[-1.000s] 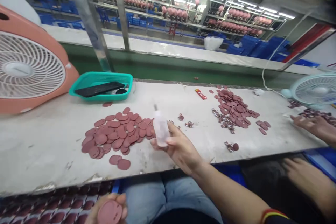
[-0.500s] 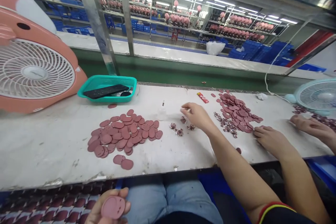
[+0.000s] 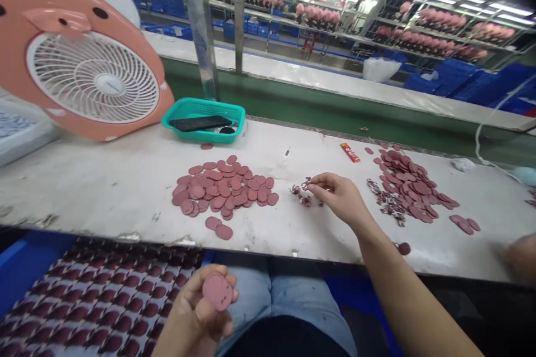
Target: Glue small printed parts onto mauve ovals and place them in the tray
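My left hand (image 3: 196,309) is raised over my lap, fingers closed round a dark pink oval disc (image 3: 218,291). My right hand (image 3: 341,196) reaches over the white bench and pinches a small dark metal clip (image 3: 307,183) from a little cluster of such clips (image 3: 302,196). Just left of that hand lies a heap of several pink oval discs (image 3: 226,189); two loose discs lie near the bench's front edge.
A tray of laid-out discs (image 3: 92,304) sits low at my left. A pink fan (image 3: 90,75), a teal basket (image 3: 205,120) with a black remote, a red lighter (image 3: 349,152) and a second disc pile (image 3: 410,187) stand on the bench. Another person's blurred hand (image 3: 519,256) shows at the right edge.
My right hand held a small clear bottle a second ago, let it go, and now pinches a clip. The view swung left. The co-worker's hands slid out to the right edge.
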Demonstrator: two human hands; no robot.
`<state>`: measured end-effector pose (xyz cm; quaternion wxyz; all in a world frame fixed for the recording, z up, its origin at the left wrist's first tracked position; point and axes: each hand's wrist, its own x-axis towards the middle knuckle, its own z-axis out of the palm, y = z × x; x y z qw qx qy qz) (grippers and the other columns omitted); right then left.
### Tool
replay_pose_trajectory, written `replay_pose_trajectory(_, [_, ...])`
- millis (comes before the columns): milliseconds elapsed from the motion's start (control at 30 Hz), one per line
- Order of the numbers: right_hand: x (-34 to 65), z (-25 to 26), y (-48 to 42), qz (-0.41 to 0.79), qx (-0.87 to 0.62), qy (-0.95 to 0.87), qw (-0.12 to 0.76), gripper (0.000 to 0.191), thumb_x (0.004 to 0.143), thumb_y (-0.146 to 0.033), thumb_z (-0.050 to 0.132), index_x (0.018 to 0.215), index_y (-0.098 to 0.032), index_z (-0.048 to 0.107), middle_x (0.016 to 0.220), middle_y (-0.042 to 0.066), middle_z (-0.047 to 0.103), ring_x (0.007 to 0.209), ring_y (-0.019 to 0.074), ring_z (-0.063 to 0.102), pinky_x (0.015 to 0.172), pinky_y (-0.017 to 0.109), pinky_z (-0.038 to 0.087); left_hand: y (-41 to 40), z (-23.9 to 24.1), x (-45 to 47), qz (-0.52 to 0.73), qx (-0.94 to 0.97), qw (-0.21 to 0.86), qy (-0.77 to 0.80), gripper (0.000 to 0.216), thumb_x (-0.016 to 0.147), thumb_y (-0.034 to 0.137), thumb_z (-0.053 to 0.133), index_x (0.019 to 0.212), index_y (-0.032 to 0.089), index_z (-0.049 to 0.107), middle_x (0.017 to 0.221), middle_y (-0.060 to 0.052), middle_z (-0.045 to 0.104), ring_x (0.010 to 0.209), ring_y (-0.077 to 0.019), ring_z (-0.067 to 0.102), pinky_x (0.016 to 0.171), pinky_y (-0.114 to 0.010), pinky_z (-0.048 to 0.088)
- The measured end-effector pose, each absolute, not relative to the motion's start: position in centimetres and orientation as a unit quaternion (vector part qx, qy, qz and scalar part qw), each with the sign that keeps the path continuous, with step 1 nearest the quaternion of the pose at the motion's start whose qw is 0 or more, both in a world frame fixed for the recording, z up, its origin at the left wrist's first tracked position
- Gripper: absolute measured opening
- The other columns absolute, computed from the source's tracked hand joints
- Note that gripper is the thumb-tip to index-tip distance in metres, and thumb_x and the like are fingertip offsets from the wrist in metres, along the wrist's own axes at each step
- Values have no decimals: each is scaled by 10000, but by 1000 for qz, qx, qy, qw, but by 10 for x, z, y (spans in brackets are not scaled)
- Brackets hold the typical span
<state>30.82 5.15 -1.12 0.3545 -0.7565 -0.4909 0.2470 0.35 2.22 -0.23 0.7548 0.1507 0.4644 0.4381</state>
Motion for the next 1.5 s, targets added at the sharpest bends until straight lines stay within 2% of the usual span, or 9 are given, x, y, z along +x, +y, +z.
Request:
replay_pose_trajectory(67, [286,-1,40,297,-699,-509,406,376,891,-515,700,992,-152,707,916,97,767,800,215,731,724,346,625,19,2,6,430,154,760,462,543,347,451,1020,772,207,787,670,11,745,557,-103,655,389,-120,478])
replay_pose_trajectory(133, [261,12,29,349,-642,-527,435,378,844,-531,739,977,-177,729,909,82,780,790,206,743,703,313,633,16,6,8,418,152,768,461,549,370,495,1008,782,203,790,667,4,724,571,-103,637,407,-132,473])
replay_pose_trajectory(267, [215,36,12,467,-501,-562,464,113,870,-302,777,944,-219,757,871,17,790,748,138,750,672,207,616,13,7,9,388,138,798,441,527,397,519,995,776,215,792,655,7,697,580,-105,634,439,-140,470])
replay_pose_trajectory(367, [197,45,9,450,-453,-621,454,108,861,-160,789,963,-187,766,861,8,779,734,89,722,700,141,584,13,0,5,379,163,822,392,465,484,529,970,785,220,798,628,18,658,552,-82,583,452,-130,476])
replay_pose_trajectory(533, [190,46,11,428,-434,-663,435,109,846,-100,795,947,-130,765,826,12,753,700,58,692,700,92,549,16,-12,1,359,198,855,319,387,578,538,928,766,225,798,617,29,635,496,-52,508,457,-116,489])
replay_pose_trajectory(767, [191,47,12,418,-431,-685,413,89,854,-91,784,940,-110,767,793,11,740,687,53,682,693,87,526,16,-13,2,371,196,856,303,364,595,524,924,712,209,783,611,35,635,494,-46,534,458,-103,506])
replay_pose_trajectory(1267, [192,50,15,403,-428,-721,367,52,907,-160,755,940,-123,770,804,30,766,715,99,696,686,172,522,15,-14,1,362,174,861,312,385,604,524,921,697,189,755,598,40,616,520,-52,566,463,-110,528])
replay_pose_trajectory(1500, [192,52,17,385,-408,-747,357,81,916,-144,744,985,-184,755,835,4,781,745,116,698,707,204,534,15,-11,1,356,180,855,330,433,580,540,928,682,175,719,603,42,588,521,-58,553,458,-120,526])
